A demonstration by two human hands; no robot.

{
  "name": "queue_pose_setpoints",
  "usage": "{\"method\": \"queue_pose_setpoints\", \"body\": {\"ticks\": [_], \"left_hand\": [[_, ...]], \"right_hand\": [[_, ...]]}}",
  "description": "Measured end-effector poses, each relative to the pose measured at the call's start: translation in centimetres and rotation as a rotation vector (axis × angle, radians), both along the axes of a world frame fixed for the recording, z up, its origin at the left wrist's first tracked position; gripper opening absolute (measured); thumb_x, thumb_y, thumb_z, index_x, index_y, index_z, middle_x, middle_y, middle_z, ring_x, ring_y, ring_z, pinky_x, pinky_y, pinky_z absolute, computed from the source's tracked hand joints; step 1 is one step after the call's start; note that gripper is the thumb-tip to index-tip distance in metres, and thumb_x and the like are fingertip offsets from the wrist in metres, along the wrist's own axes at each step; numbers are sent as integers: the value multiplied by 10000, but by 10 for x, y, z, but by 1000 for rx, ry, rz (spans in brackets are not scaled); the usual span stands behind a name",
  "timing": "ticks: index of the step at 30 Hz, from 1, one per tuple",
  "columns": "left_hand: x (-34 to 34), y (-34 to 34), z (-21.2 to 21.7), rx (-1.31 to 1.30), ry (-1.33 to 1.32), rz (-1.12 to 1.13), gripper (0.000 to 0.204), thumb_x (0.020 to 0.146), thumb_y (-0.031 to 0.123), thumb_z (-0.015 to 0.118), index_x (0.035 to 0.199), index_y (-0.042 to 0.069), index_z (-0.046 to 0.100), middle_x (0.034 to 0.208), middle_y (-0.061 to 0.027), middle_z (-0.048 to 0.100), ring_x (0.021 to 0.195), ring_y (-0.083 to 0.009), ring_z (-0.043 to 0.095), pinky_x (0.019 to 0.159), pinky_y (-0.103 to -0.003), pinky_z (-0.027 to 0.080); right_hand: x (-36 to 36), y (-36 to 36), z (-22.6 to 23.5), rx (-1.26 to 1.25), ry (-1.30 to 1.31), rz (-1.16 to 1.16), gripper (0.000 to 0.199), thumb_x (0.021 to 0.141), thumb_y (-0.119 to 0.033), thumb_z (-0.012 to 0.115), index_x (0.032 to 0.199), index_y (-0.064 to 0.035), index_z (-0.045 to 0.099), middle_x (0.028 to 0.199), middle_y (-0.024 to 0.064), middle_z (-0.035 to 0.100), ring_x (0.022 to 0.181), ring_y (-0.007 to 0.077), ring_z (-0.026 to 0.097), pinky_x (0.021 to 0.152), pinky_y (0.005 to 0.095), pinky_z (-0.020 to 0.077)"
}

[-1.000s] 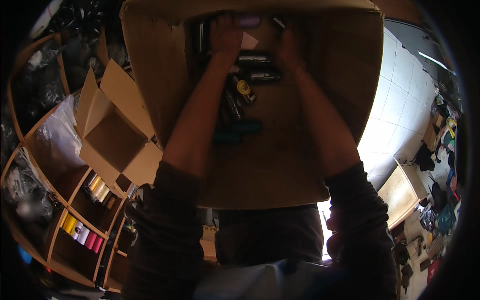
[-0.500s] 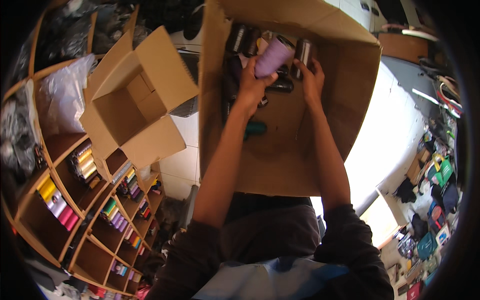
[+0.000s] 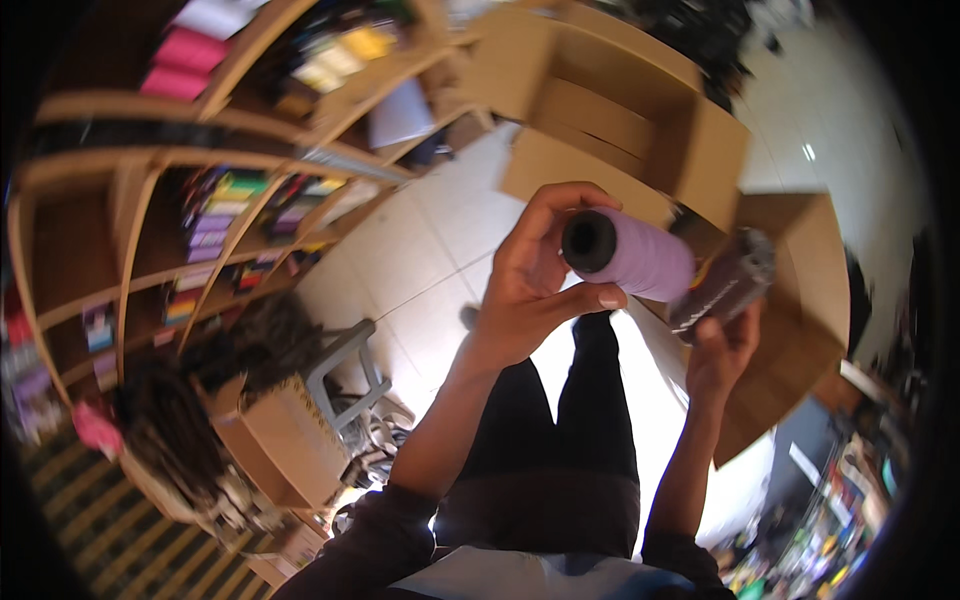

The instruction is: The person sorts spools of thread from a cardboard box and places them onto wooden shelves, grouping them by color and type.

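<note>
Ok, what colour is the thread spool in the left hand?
The thread spool in the left hand is light purple, best seen in the head view.

Apparently a thread stockroom: coloured thread spools (image 3: 190,48) stacked along compartment edges of wooden cubbyhole shelving (image 3: 75,230), open carton (image 3: 505,70) nearby.

Lilac spool (image 3: 652,258): even pale purple; black at the end.
Brown spool (image 3: 722,285): dark brown; pale markings along the side.
Open box (image 3: 585,165): plain tan, deeper brown inside.
Shelves (image 3: 110,104): orange-brown.
Shelf spools (image 3: 185,62): bright pink pair; elsewhere purple, yellow, green, white, blurred.
Floor tiles (image 3: 410,260): whitish, thin grey grid.
Striped surface (image 3: 125,520): yellow-tan and dark bands, alternating.
Trousers (image 3: 597,390): black, from where I stand.
</note>
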State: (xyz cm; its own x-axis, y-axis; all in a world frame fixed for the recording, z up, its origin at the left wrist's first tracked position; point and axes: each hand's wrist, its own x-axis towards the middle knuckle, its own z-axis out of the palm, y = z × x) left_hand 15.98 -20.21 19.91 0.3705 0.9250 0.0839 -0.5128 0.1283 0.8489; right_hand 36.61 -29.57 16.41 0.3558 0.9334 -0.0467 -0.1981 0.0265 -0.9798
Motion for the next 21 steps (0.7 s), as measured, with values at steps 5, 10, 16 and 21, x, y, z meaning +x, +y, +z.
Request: {"method": "queue_pose_setpoints", "body": {"ticks": [5,10,16,21], "left_hand": [[-148,-26,-26,-132,133,334,561,771,-37,678,1282,73,475,1184,-22,514,1135,-136,481,973,-299,390],[-251,-34,-76,-126,434,539,502,814,5,666,1266,66,456,1158,-43,536,1110,-151,486,952,-290,385],[-293,-21,-143,-94,644,690,504,819,30,677,1268,24,450,1102,-79,565,1124,-182,496,971,-329,374],[-292,35,-158,-4,746,837,523,763,54,734,1236,17,514,1094,-112,610,1077,-213,553,939,-335,409]], "right_hand": [[-193,35,-30,-77,-20,380,648,744,-37,763,1303,-42,436,1045,57,567,953,145,571,793,279,470],[-303,64,-78,-120,-35,685,610,755,-153,776,1263,-35,459,1058,67,587,1000,172,579,793,325,502],[-344,96,-130,-171,-191,739,628,753,-194,779,1264,-22,458,1167,81,550,1069,196,549,807,349,510],[-356,152,-153,-178,-127,677,576,754,-109,763,1251,-40,479,1149,71,569,1057,177,552,830,349,502]]}}
